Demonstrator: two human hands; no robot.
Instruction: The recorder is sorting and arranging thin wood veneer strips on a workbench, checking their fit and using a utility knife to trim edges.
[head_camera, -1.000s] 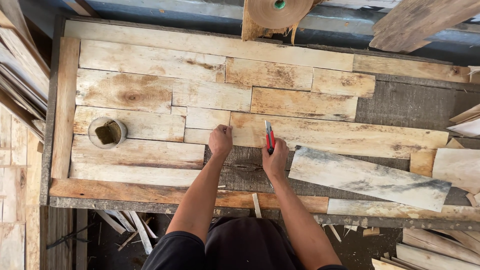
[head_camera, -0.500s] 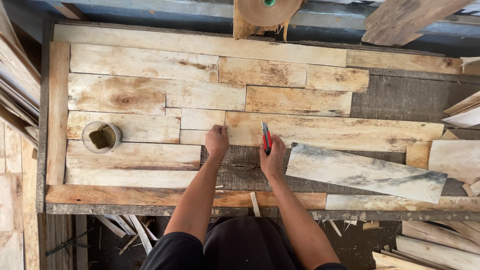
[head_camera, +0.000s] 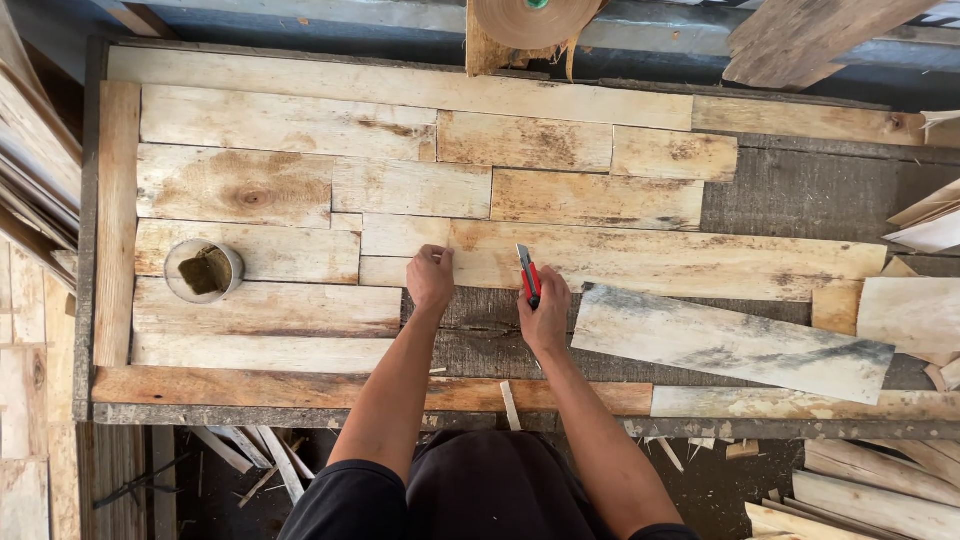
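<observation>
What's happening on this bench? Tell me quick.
A person leans over a bench covered with pale veneer strips. The right hand holds a red utility knife, blade end toward a long strip. The left hand presses on that strip's left end. A round tin sits to the left, and a greyish board lies to the right.

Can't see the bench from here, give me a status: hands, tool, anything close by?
Left hand pressing on long pale veneer strip. Right hand gripping red utility knife, blade at strip's edge. Grey-stained strip lying just right of the knife hand.
</observation>
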